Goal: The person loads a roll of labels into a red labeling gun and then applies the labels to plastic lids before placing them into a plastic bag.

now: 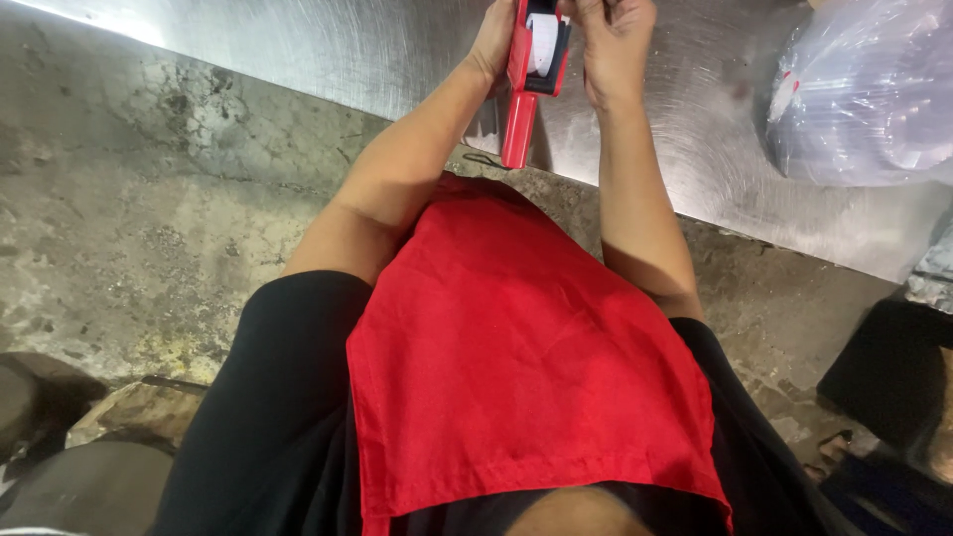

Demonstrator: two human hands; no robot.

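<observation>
1 red label gun w/ 1 white roll, gripped by left hand & right hand over steel counter; 1 plastic bag nearby.

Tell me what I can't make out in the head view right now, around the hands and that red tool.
- Left hand and right hand: fingers cut off by the top edge.
- Red label gun: its head runs past the top edge; only the handle and white roll show.
- Clear plastic bag on the steel table: contents blurred by glare and folds.
- Floor below: hidden by the red apron.
</observation>
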